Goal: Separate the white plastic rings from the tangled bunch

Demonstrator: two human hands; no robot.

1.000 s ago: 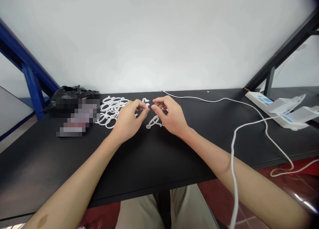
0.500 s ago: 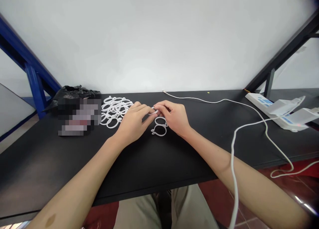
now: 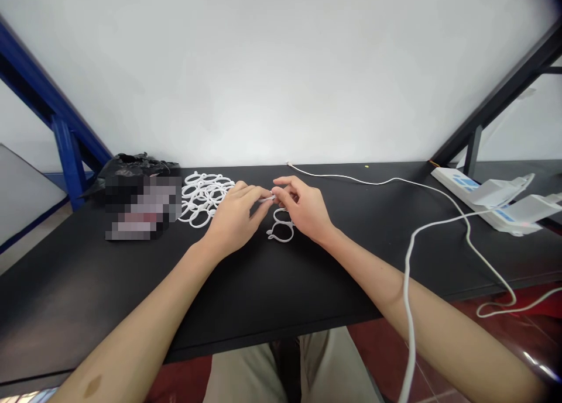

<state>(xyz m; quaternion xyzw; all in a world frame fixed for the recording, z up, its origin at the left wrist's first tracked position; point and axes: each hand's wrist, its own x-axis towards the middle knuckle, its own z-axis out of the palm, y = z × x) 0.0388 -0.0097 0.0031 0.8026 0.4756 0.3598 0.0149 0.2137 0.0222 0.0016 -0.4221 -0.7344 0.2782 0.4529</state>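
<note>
My left hand [image 3: 237, 217] pinches a white plastic ring [image 3: 266, 199] between thumb and fingers. My right hand [image 3: 306, 206] meets it fingertip to fingertip, its thumb and forefinger closed on the right end of the same ring. Much of this ring is hidden by the fingers. Just below my right hand, a pair of white rings with small eyelets [image 3: 281, 232] lies on the black table [image 3: 272, 292], touching or joined; I cannot tell which. A pile of similar white rings [image 3: 199, 217] lies left of my left hand, partly covered by it.
A black plastic bag [image 3: 132, 163] and a blurred-out item [image 3: 144, 210] stand at the left. A white cable [image 3: 408, 309] crosses over my right forearm. White devices with blue labels [image 3: 483, 201] lie at the right. A pale wall [image 3: 281, 69] closes off the back.
My right fingers have shifted slightly, and the held ring shows less between the hands. The view has moved a little. The pile and the pair of rings lie where they were.
</note>
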